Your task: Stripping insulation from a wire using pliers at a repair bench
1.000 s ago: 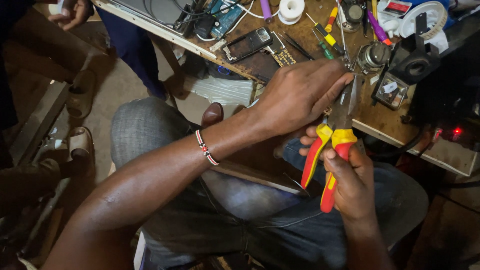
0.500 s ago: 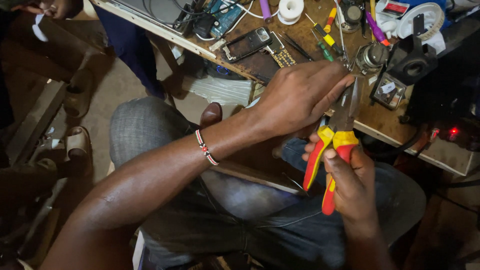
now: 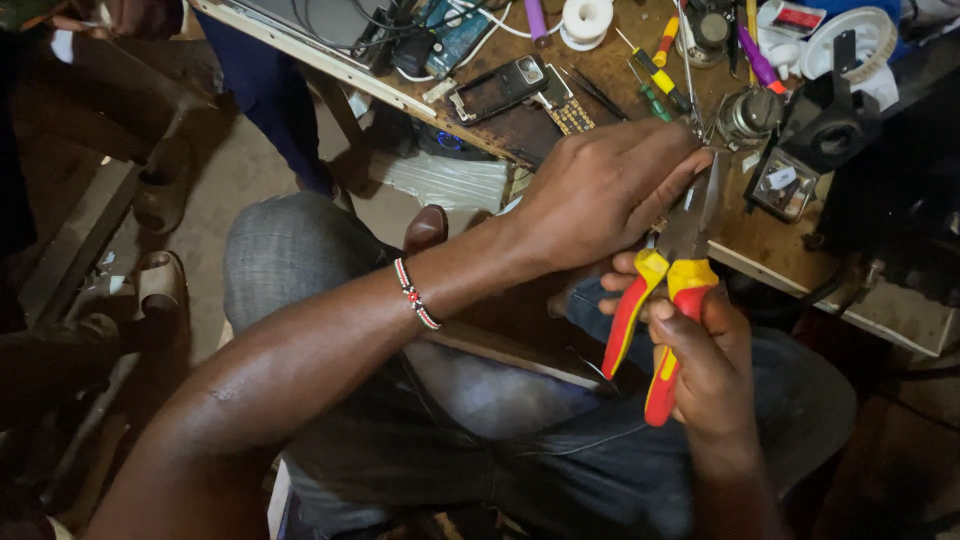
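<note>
A wooden desk (image 3: 620, 95) runs across the top of the view, crowded with small parts and tools, and the person sits just below its near edge with both knees in grey trousers (image 3: 300, 260). The left arm crosses the lap, a beaded bracelet (image 3: 415, 293) around its wrist, and the left hand (image 3: 600, 190) reaches to the desk edge with its fingers pinched together around the metal tip of the pliers (image 3: 665, 300); whatever small piece is caught there is too hidden to tell. The right hand (image 3: 705, 355) sits below and just behind the left one, clenched around the red and yellow handles of the pliers, which point upward toward the desk, so the tool lies between the two hands and touches both. On the lap under the hands rests a flat dark board (image 3: 520, 345). On the desk, near the left hand, lie an opened phone (image 3: 500, 88), a small circuit board (image 3: 572, 115), a yellow-handled screwdriver (image 3: 655, 72) and a round metal part (image 3: 748, 115); farther back stand a white spool (image 3: 585, 20) and a purple pen (image 3: 755, 62). At the upper left, well apart, another person's hand (image 3: 125, 15) shows, with sandalled feet (image 3: 150, 290) on the floor.
</note>
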